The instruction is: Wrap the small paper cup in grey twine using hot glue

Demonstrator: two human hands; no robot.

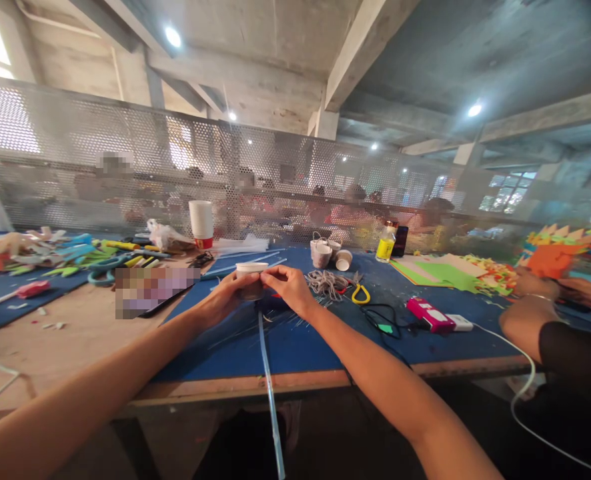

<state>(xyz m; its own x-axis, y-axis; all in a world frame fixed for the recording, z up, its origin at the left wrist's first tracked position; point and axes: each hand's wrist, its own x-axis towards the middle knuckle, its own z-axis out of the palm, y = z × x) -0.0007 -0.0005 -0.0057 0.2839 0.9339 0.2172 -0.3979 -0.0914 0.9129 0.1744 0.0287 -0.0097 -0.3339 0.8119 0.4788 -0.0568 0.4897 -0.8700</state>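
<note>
Both my hands meet over the blue mat on the wooden table. My left hand curls its fingers round a small white paper cup, gripping its left side. My right hand is closed on the cup's right side, with the fingers pinching at its rim. A long pale blue stick runs from under the cup toward me and over the table's front edge. A bundle of grey string lies just right of my right hand.
Yellow-handled scissors, a pink glue gun with white cord, a yellow bottle, more small cups and a tall cup stack lie beyond. Coloured paper cut-outs cover both sides. Another person's arms work at right. A mesh screen stands behind.
</note>
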